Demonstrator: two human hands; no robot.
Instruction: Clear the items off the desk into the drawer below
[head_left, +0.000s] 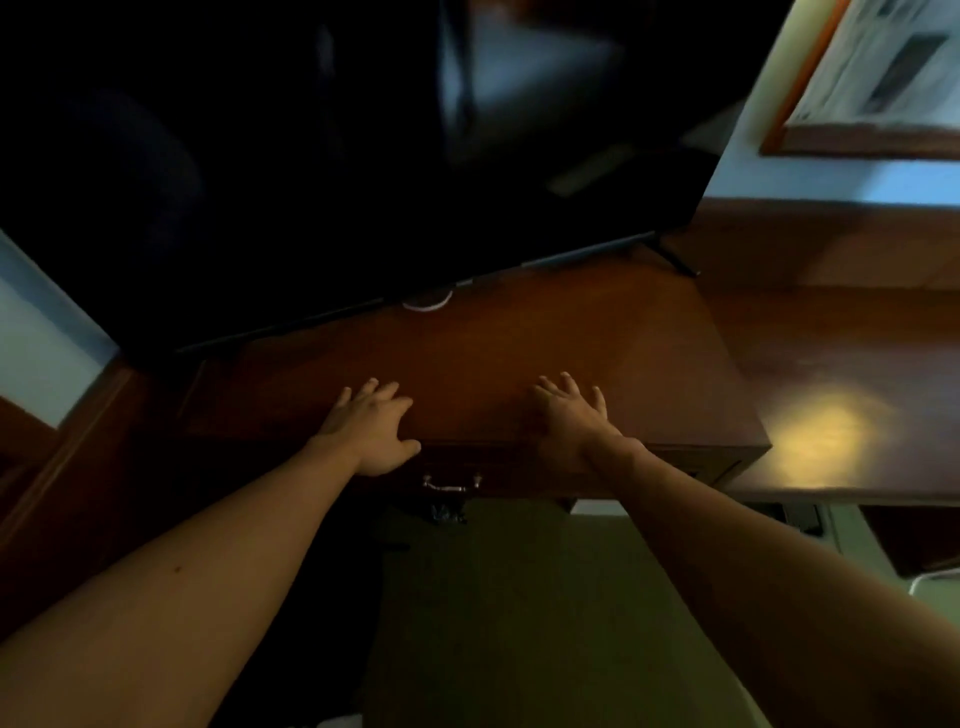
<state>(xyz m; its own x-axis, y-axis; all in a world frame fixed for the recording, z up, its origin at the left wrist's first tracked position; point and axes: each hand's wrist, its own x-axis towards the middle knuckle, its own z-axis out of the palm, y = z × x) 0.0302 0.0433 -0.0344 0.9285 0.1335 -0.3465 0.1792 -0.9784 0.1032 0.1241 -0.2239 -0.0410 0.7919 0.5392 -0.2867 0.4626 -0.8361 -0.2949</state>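
The dark brown wooden desk (467, 343) fills the middle of the view. My left hand (371, 428) rests flat on its front edge with fingers spread, thumb over the edge. My right hand (571, 415) lies flat on the desk top a little to the right, fingers straight and spread. Neither hand holds anything. Below the front edge is the drawer (498, 475), closed, with a metal handle (451, 483) between my hands. A small white round item (427, 302) sits at the back of the desk under the screen, partly hidden.
A large black screen (337, 156) stands along the back of the desk, its foot (678, 260) at the right. A lower wooden surface (841, 374) with a lamp glare adjoins on the right. A framed picture (878, 78) hangs on the wall. Carpet (519, 597) lies below.
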